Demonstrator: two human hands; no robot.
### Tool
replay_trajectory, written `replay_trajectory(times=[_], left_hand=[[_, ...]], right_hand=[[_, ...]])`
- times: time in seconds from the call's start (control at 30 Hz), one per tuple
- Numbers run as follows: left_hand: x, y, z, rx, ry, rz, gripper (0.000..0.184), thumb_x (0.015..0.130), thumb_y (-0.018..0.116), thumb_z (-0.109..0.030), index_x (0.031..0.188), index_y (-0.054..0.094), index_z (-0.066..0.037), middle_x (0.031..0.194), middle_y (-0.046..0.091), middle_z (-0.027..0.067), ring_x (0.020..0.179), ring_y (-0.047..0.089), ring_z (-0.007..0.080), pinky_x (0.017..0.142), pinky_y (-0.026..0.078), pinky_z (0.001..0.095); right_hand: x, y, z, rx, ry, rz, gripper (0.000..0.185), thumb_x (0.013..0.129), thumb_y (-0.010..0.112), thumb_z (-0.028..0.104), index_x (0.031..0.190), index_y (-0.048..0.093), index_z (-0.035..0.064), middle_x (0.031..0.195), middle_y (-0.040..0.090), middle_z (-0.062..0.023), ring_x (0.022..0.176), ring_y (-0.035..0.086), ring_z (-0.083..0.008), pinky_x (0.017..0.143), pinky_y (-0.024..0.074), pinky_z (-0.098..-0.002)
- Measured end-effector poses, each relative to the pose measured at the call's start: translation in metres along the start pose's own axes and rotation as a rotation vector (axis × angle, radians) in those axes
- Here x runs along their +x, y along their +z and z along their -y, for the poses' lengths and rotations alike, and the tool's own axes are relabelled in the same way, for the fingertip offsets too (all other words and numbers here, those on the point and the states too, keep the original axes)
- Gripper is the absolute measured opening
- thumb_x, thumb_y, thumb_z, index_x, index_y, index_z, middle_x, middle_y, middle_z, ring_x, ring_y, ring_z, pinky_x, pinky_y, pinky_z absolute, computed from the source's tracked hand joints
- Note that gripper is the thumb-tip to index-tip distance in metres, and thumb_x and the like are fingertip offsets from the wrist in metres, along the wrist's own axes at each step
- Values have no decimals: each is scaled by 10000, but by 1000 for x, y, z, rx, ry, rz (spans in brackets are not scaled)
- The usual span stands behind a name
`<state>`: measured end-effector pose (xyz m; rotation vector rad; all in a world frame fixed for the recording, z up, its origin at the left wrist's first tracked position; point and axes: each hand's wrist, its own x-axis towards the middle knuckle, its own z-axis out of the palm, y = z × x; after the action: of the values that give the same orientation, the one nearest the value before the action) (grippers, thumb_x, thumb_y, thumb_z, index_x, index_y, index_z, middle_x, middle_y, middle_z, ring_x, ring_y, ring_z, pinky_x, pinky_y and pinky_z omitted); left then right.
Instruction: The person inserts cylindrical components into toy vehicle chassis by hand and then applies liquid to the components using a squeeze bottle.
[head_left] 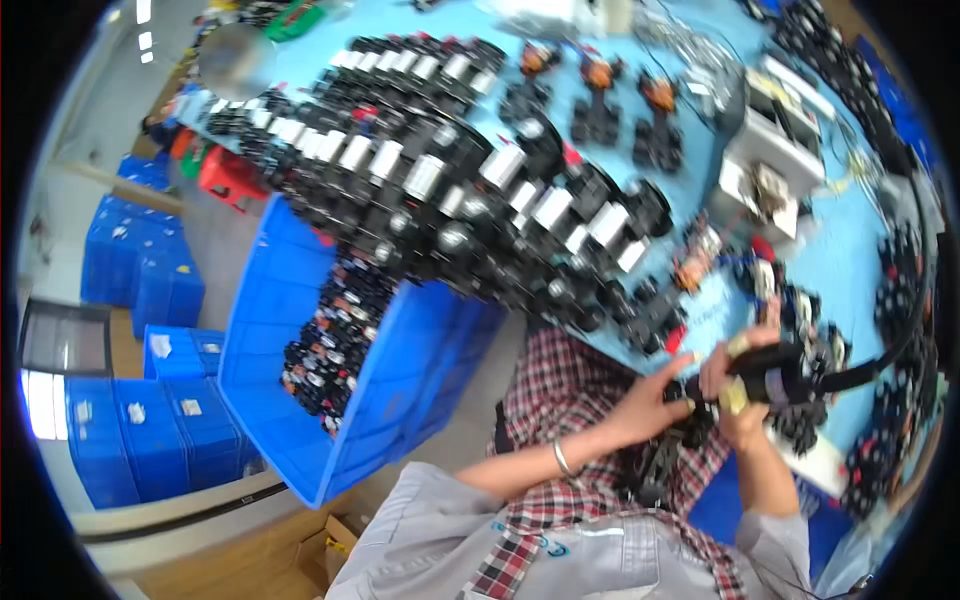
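Note:
My right hand (738, 390) is wrapped round a black powered screwdriver (785, 378), whose thick black cable runs off to the right. Close against its tip, my left hand (650, 405) has its fingers closed on a dark part (686, 432) above my lap; blur and the fingers hide most of its shape. Yellow covers show on some fingertips. Just beyond my hands, at the table's near edge, lies a black wheeled toy chassis (645, 318) with a red piece beside it.
Rows of black wheeled chassis (425, 180) with silver blocks cover the blue table (850, 240). A blue bin (410, 370) of small parts stands left of my lap. White boxes (765, 180) sit at the right. Stacked blue crates (150, 430) line the far left, and a person sits at the table's far end.

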<state>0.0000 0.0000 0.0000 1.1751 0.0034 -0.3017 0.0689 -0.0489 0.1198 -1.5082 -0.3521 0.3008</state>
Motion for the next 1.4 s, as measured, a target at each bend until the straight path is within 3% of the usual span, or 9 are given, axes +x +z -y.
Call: replay_trajectory(times=[0.3,0.43,0.6,0.77,0.93,1.03,1.13,1.27,1.4], left_hand=[[-16,-112,-17,272,22,-102,655,723,577,-113,1313,299,-61,1217,452,156,1086,453,212,932,339,301],[-21,-110,-29,56,-165,-58,618,726,585,-127,1289,340,-57,1218,451,143,1069,462,208,922,346,298],[-49,-99,-96,643,313,-215,488,707,637,-144,1154,485,-21,1130,519,90,1038,475,175,901,364,302],[-90,-68,-173,376,534,-187,581,689,616,-221,1169,407,30,913,547,144,729,570,224,692,478,360],[-40,-78,-196,283,1047,18,475,721,622,-226,1131,441,-70,929,580,132,811,557,282,724,464,424],[17,-101,-236,603,597,1094,551,836,498,-301,1288,307,-50,1363,288,116,1247,268,335,1028,201,449],[37,-36,-244,853,761,710,289,872,420,-169,1096,502,-7,1157,514,136,1077,463,308,988,305,396],[93,-2,-230,1045,1179,744,271,758,553,-224,1024,502,-219,1016,598,16,913,548,206,851,404,364],[134,62,-175,1006,1281,887,280,682,639,-269,947,564,-320,1130,528,-20,1071,419,229,920,311,456]], right_hand=[[29,59,-56,289,-99,-114,423,634,661,99,959,397,39,602,461,-22,497,455,-107,469,379,-221],[31,52,-41,207,-189,22,345,700,648,207,923,442,44,614,465,-19,500,465,-106,470,372,-207],[60,-39,22,748,-434,254,373,850,458,440,850,435,68,517,272,55,402,279,-72,383,244,-228],[148,-171,37,62,-237,-730,181,742,606,204,756,529,40,603,534,-51,544,516,-146,537,427,-291],[217,-265,-60,-211,176,-917,397,700,656,207,981,474,-7,878,563,-130,770,565,-235,665,452,-361],[229,-287,-85,-467,242,-897,503,722,632,274,1087,427,-6,959,539,-160,815,533,-249,704,439,-355],[212,-286,-80,-1144,-19,-988,528,755,589,353,1122,428,9,943,550,-158,799,540,-234,701,437,-342],[101,-222,16,96,248,-68,632,797,544,450,1251,387,39,1066,551,-124,912,568,-188,802,442,-314],[3,-169,55,387,178,-141,587,727,665,255,1204,423,14,1018,568,-79,910,555,-144,820,428,-280]])
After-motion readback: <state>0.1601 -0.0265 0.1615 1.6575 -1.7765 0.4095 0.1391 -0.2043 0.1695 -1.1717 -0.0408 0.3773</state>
